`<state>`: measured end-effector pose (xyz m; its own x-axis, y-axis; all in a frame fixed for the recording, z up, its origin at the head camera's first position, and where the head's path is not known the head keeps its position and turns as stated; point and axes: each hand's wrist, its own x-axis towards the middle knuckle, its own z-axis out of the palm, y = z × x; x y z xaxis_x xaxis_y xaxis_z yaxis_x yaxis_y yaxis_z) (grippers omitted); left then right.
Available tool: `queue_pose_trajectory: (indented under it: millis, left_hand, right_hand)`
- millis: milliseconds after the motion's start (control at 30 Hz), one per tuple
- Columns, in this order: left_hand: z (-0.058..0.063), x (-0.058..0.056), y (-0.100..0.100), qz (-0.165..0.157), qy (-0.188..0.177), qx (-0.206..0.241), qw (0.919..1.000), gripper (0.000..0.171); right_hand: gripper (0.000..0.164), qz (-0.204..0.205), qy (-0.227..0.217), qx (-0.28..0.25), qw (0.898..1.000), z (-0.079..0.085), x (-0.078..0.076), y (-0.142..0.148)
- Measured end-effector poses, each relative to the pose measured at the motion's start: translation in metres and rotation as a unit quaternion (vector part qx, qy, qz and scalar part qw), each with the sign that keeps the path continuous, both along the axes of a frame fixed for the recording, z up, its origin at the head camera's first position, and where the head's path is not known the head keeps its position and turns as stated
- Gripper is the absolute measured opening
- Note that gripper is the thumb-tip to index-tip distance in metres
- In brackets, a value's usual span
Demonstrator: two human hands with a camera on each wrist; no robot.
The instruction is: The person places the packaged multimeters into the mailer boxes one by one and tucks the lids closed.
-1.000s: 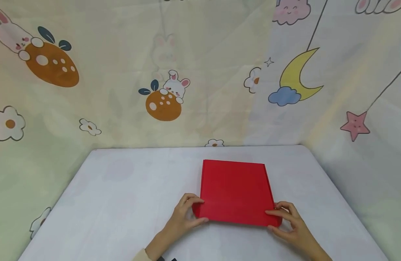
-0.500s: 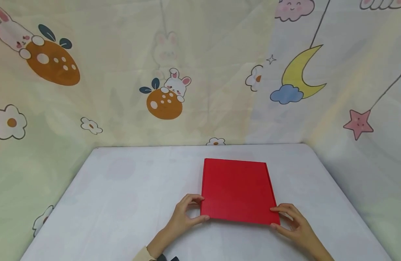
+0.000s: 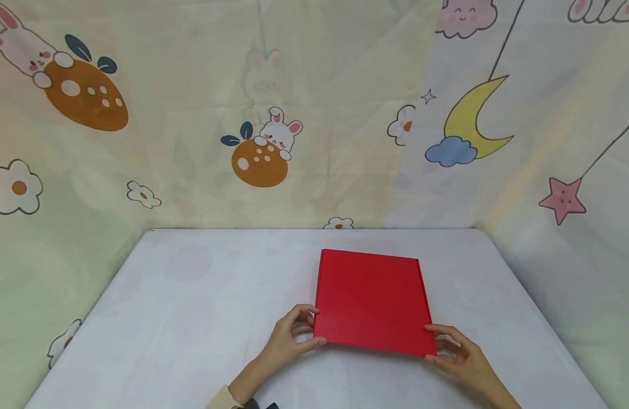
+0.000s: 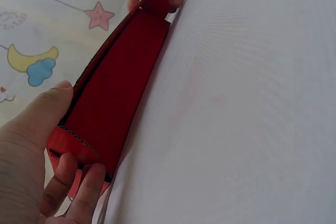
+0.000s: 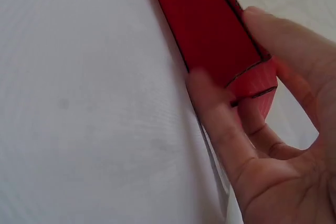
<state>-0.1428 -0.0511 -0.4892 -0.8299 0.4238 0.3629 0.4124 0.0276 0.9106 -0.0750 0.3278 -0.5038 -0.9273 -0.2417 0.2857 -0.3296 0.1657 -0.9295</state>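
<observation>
A flat red cardboard box (image 3: 373,301) lies on the white table, its lid lowered. My left hand (image 3: 288,339) grips the near left corner, thumb at the front edge and fingers along the side. At the near right corner, my right hand (image 3: 459,357) holds the box the same way. The left wrist view shows the front wall (image 4: 118,77) below a dark gap under the lid, and a rounded red flap (image 4: 156,3) by the far hand. In the right wrist view, fingertips touch the corner's folded cardboard (image 5: 254,82); one finger is blurred.
The white-covered table (image 3: 217,284) extends around the box on all sides. Behind and beside it hangs a pale curtain (image 3: 191,170) printed with rabbits, a moon, a star and flowers. A beige sleeve (image 3: 224,399) shows at the bottom edge.
One second ago, rounded red flaps stuck out at both near corners; the head view now shows them no longer. Both hands have stayed at their corners, with small finger shifts.
</observation>
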Motion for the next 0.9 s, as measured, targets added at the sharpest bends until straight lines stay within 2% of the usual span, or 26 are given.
queue_pose_trajectory:
  millis: [100,200,300,400,533,600,700,800,900]
  left_hand:
    - [0.001,0.001,0.000,0.005,0.018,-0.010,0.9998,0.051]
    - [0.002,0.002,0.001,0.030,0.054,-0.035,0.9975,0.054]
    - [0.000,0.001,0.001,0.052,0.067,-0.055,0.9949,0.063]
    - [-0.008,-0.002,0.003,0.041,0.054,-0.054,0.9962,0.070]
    - [-0.023,-0.010,0.004,0.015,0.044,-0.051,0.9976,0.064]
    - [-0.028,-0.013,0.005,0.017,0.051,-0.056,0.9970,0.059]
    - [-0.032,-0.016,0.008,0.035,0.064,-0.062,0.9954,0.055]
    - [-0.034,-0.017,0.011,0.062,0.070,-0.068,0.9933,0.053]
    - [-0.032,-0.016,0.014,0.094,0.073,-0.077,0.9899,0.054]
  right_hand:
    - [0.054,-0.008,-0.020,0.018,1.000,-0.001,0.001,-0.002]
    - [0.057,-0.031,0.018,0.061,0.998,-0.002,0.000,-0.005]
    - [0.060,-0.055,0.045,0.091,0.993,-0.003,-0.002,-0.008]
    - [0.063,-0.048,0.045,0.085,0.994,-0.004,-0.003,-0.010]
    - [0.063,-0.035,0.039,0.062,0.997,-0.005,-0.004,-0.012]
    - [0.061,-0.060,0.032,0.068,0.995,-0.004,-0.005,-0.014]
    - [0.056,-0.129,0.020,0.096,0.987,-0.003,-0.005,-0.019]
    - [0.051,-0.181,0.015,0.116,0.977,-0.002,-0.008,-0.025]
    - [0.048,-0.210,0.024,0.111,0.971,-0.003,-0.010,-0.030]
